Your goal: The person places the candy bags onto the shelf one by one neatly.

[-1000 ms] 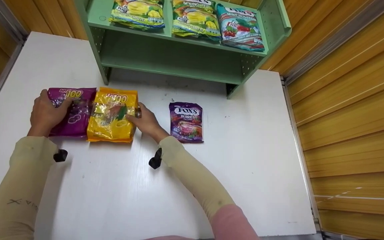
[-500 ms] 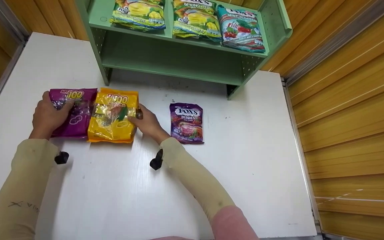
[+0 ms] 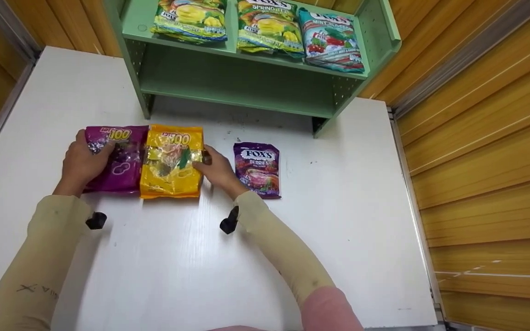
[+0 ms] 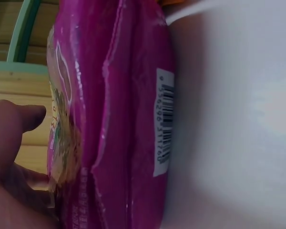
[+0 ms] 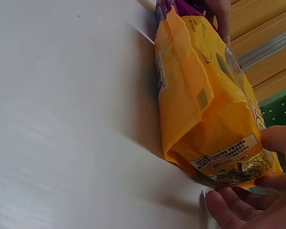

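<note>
In the head view, a purple candy bag (image 3: 122,161) and a yellow candy bag (image 3: 171,161) lie side by side on the white table, edges touching. My left hand (image 3: 84,161) grips the purple bag by its outer side, thumb over the top. Its barcode side faces the left wrist camera, where the thumb (image 4: 31,117) shows. On the other side, my right hand (image 3: 219,166) holds the yellow bag's right edge, its thumb on top and fingers (image 5: 233,207) low against the end. Just right of that hand lies a smaller purple Fox's Berries bag (image 3: 258,170).
A green shelf (image 3: 242,99) stands at the back of the table (image 3: 338,239). Its upper level carries two yellow-green candy bags (image 3: 270,27) and a teal mint bag (image 3: 334,41). Wooden panel walls (image 3: 486,184) border the table.
Both hands have slid the purple and yellow bags together to the right, nearer the Fox's Berries bag. That smaller bag has stayed in place.
</note>
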A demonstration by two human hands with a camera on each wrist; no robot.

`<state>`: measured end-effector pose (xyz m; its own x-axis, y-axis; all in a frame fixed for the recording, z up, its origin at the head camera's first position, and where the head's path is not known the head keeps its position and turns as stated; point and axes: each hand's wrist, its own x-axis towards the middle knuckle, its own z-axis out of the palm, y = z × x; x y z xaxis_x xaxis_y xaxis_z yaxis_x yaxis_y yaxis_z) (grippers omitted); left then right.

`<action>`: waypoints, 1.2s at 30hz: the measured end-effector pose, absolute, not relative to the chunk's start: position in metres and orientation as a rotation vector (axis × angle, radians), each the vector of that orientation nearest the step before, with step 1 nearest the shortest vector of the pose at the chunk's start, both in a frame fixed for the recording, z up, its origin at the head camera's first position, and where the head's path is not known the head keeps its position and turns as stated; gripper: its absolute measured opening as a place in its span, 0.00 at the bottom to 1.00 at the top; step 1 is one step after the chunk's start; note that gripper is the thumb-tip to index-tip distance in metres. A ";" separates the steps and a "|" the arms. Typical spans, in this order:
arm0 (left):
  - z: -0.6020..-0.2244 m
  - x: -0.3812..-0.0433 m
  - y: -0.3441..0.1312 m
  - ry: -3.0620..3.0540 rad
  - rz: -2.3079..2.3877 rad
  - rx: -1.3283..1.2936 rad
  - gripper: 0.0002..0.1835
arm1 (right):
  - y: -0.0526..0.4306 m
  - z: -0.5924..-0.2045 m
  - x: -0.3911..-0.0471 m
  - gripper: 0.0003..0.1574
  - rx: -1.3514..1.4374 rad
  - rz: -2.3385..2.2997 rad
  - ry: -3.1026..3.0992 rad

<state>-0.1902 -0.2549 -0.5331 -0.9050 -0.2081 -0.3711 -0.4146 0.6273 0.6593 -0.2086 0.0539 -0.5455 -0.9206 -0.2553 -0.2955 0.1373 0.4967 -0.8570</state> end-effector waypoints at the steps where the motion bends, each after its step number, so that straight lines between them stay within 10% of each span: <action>1: -0.533 -0.190 -0.252 2.590 1.146 -0.495 0.53 | 0.058 -0.545 -0.208 0.38 -0.090 -1.394 2.364; 36: -0.528 -0.194 -0.154 2.598 1.128 -0.170 0.50 | 0.169 -0.545 -0.200 0.39 0.239 -1.475 2.298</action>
